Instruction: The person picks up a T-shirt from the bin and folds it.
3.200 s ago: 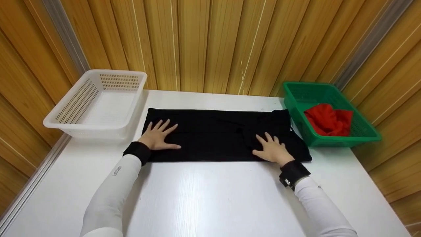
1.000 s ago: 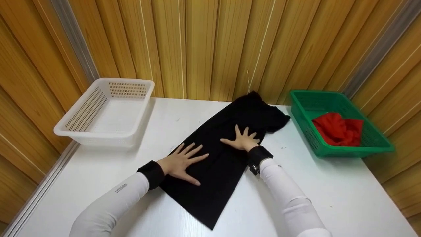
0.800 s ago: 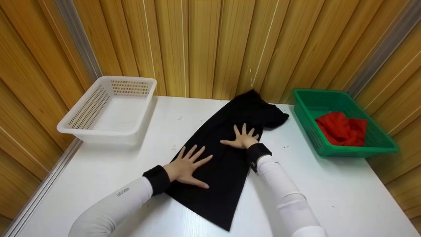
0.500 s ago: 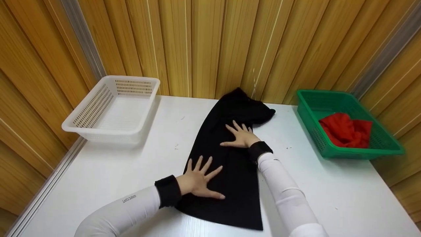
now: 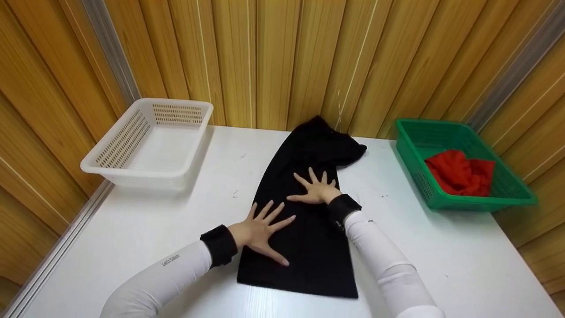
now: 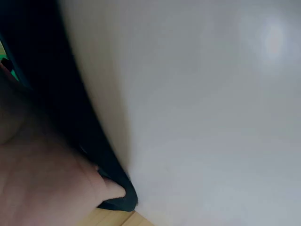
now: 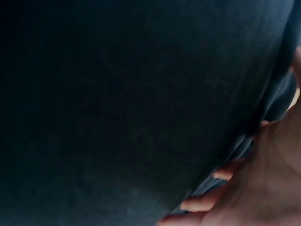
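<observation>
A black T-shirt (image 5: 309, 256), folded lengthwise into a long strip, lies on the white table with its hem towards the person. Its bunched sleeve end points at the back wall. My left hand (image 5: 260, 232) rests spread on the shirt's left side, about halfway down. Further up and to the right, my right hand (image 5: 315, 191) presses flat on the cloth with fingers fanned out. In the left wrist view, the shirt's dark edge (image 6: 70, 94) runs beside the palm. Dark cloth (image 7: 117, 94) fills most of the right wrist view, with fingertips touching small creases.
At the back left stands a white perforated basket (image 5: 176, 176). A green basket (image 5: 481, 203) at the back right holds a crumpled red cloth (image 5: 459, 174). Wood-patterned panels (image 5: 273, 66) close off the back and sides of the white table (image 5: 185, 229).
The shirt has turned from lying crosswise to pointing away from the person, both hands flat on it throughout. Over the last half second the hem end swung slightly and both hands shifted a little left.
</observation>
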Demonstrator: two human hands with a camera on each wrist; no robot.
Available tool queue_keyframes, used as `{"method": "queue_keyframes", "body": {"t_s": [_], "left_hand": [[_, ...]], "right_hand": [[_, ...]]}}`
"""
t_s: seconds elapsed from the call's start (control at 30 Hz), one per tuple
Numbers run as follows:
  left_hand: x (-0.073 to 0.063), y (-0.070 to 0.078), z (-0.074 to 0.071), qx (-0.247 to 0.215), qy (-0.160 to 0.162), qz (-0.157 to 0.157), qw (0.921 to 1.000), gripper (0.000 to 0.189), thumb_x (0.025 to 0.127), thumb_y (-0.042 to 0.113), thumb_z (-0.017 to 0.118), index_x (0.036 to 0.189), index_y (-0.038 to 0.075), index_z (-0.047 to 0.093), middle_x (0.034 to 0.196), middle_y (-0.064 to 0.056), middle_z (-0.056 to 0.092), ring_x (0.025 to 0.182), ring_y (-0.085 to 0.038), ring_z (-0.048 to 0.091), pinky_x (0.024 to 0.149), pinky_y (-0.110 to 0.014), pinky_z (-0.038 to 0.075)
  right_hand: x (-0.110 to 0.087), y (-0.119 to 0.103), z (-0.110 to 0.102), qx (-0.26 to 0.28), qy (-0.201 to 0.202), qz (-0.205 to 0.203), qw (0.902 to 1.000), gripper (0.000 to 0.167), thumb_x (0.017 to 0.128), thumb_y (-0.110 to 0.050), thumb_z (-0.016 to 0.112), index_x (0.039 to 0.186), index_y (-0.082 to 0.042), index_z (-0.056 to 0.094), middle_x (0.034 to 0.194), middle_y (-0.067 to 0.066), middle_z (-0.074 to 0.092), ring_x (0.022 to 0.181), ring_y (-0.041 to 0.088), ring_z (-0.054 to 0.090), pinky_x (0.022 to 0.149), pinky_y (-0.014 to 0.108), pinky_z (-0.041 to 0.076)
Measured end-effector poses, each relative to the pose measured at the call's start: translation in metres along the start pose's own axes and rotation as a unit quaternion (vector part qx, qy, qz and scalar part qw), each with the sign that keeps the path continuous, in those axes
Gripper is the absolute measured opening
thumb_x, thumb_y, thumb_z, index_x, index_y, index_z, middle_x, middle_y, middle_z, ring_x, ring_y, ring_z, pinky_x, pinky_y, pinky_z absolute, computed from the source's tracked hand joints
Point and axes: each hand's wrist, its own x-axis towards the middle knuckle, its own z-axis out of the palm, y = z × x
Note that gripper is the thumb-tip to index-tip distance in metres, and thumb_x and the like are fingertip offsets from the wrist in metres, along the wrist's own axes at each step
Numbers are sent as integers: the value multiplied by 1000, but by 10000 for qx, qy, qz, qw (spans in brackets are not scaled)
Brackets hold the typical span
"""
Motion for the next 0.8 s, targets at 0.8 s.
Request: {"method": "queue_keyframes", "body": {"t_s": [0.8], "left_hand": [[-27, 12, 6, -355, 322, 395, 9981, 95, 89, 78, 55, 165, 34, 16, 176, -3, 4, 164, -30, 4, 132, -58, 8]], "right_hand": [[-100, 13, 23, -404, -65, -759, 9963, 89, 97, -65, 54, 163, -13, 26, 172, 20, 16, 154, 55, 20, 120, 70, 31]]}}
